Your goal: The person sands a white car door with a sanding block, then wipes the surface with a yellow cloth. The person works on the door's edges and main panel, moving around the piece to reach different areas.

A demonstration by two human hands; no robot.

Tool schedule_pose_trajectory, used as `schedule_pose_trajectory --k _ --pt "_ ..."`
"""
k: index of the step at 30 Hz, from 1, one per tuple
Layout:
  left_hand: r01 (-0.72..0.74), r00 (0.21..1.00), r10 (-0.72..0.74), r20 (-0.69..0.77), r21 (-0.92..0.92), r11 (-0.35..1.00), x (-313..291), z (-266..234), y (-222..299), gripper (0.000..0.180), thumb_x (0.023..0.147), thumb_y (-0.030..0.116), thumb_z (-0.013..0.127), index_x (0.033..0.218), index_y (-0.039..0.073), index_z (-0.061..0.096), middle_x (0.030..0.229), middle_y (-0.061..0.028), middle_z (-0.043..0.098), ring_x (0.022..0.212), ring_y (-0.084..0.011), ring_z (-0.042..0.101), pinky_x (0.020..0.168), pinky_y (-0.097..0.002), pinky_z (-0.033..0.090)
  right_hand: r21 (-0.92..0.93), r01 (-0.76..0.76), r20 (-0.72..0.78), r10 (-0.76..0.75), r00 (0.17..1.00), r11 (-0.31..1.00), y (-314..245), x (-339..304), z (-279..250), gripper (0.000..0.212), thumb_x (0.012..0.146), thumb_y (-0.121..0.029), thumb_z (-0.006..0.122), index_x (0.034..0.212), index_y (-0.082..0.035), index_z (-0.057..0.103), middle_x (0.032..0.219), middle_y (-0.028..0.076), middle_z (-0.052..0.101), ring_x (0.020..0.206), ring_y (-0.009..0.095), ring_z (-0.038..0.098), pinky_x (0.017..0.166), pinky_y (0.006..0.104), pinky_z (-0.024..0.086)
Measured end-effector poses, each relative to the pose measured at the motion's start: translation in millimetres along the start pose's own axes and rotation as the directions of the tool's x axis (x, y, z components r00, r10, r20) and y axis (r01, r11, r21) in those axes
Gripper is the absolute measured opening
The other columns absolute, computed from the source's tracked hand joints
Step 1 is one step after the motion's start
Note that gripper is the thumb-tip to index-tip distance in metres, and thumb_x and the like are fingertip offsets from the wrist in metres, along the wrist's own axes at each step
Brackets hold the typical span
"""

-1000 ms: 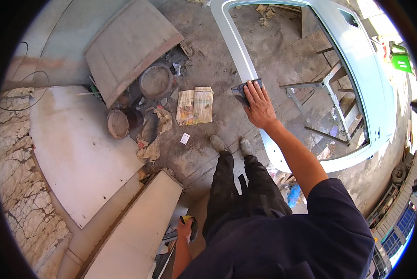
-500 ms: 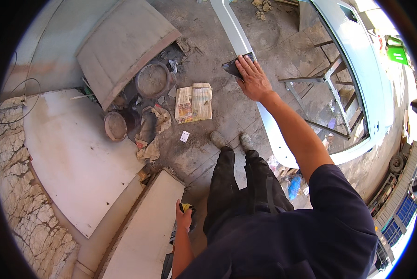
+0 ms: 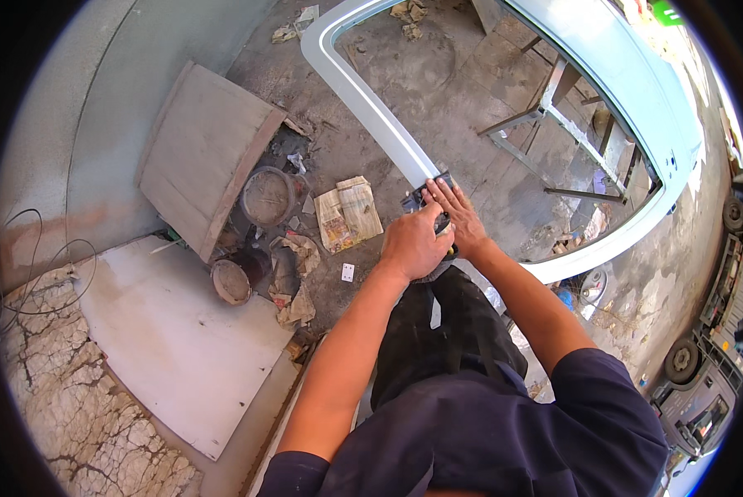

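Note:
A pale blue-white vehicle door [image 3: 554, 273] stands before me, its narrow window frame running down toward my hands. My right hand [image 3: 463, 219] presses a black sheet, which looks like sandpaper [image 3: 444, 179], against this frame, with fingers stretched along it. Close beside it is my left hand [image 3: 417, 246], its fingers curled in. Something dark with a little yellow shows around the left fingers, but most of it is hidden. Whether the two hands touch is hard to tell.
A metal stand [image 3: 587, 149] shows through the window opening. On the floor lie folded newspaper [image 3: 348, 214], a small white card [image 3: 347, 272] and crumpled paper. Left are two round buckets [image 3: 268, 197], a brownish panel [image 3: 206, 149] and a white panel [image 3: 173, 331]. A truck [image 3: 703, 398] is far right.
My left hand has come up from low beside my body to the window frame. My right hand and the black sheet have moved down the frame toward me. The view has shifted.

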State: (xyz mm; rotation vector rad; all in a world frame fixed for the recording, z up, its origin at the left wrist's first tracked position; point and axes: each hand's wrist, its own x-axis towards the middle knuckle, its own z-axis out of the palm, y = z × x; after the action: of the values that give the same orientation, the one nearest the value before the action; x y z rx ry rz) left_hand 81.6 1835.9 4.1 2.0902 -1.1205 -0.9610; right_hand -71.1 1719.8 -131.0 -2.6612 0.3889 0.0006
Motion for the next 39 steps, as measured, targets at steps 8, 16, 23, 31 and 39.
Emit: schedule_pose_trajectory --k 8,16,23,31,39 --pt "0.171 0.985 -0.164 -0.056 0.150 0.974 73.4 -14.2 -7.7 0.034 0.101 0.031 0.076 0.120 0.004 0.075 0.104 -0.0309 0.081 0.103 -0.0531 0.078 0.092 -0.0609 0.061 -0.006 -0.067 0.195 0.067 0.979 0.998 -6.5 -9.4 -8.6 0.093 0.094 -0.037 0.078 0.177 -0.011 0.045 0.191 0.009 0.030 0.178 0.030 0.025 0.145 0.0535 0.018" --pt "0.133 0.974 -0.126 -0.187 0.023 0.991 86.6 -52.0 -24.0 0.035 0.103 0.032 0.075 0.124 0.004 0.076 0.105 -0.0303 0.081 0.103 -0.0524 0.078 0.090 -0.0588 0.060 0.101 -0.031 0.025 0.028 0.999 0.994 5.1 69.4 -6.2 0.092 0.093 -0.022 0.073 0.179 -0.009 0.042 0.189 0.008 0.033 0.177 0.030 0.027 0.145 0.0530 0.017" --pt "0.160 0.957 -0.173 -0.233 -0.076 0.984 104.2 -94.9 -29.2 0.034 0.105 0.032 0.075 0.120 0.002 0.075 0.104 -0.0291 0.080 0.101 -0.0512 0.078 0.087 -0.0549 0.061 0.035 -0.072 -0.106 0.075 0.991 0.997 16.7 160.7 4.8 0.087 0.102 -0.033 0.071 0.180 -0.010 0.040 0.190 0.009 0.031 0.177 0.030 0.026 0.145 0.0523 0.018" --pt "0.240 0.958 -0.265 -0.105 -0.204 0.949 66.2 -132.0 -104.8 0.031 0.102 0.030 0.075 0.117 0.002 0.074 0.098 -0.0220 0.082 0.090 -0.0407 0.080 0.082 -0.0483 0.060 0.046 -0.310 0.112 0.304 0.946 0.950 -29.6 -60.8 -7.1 0.097 0.094 -0.028 0.078 0.180 -0.006 0.037 0.190 0.014 0.032 0.177 0.033 0.026 0.144 0.0531 0.017" --pt "0.149 0.989 -0.148 0.011 -0.008 0.989 59.6 -155.0 -110.2 0.028 0.104 0.029 0.077 0.116 0.005 0.075 0.096 -0.0196 0.081 0.088 -0.0383 0.080 0.081 -0.0469 0.060 0.141 -0.313 -0.164 0.334 0.928 0.939 -21.4 222.0 17.4 0.076 0.105 -0.024 0.062 0.175 -0.001 0.044 0.186 0.017 0.037 0.174 0.036 0.031 0.143 0.0508 0.025"
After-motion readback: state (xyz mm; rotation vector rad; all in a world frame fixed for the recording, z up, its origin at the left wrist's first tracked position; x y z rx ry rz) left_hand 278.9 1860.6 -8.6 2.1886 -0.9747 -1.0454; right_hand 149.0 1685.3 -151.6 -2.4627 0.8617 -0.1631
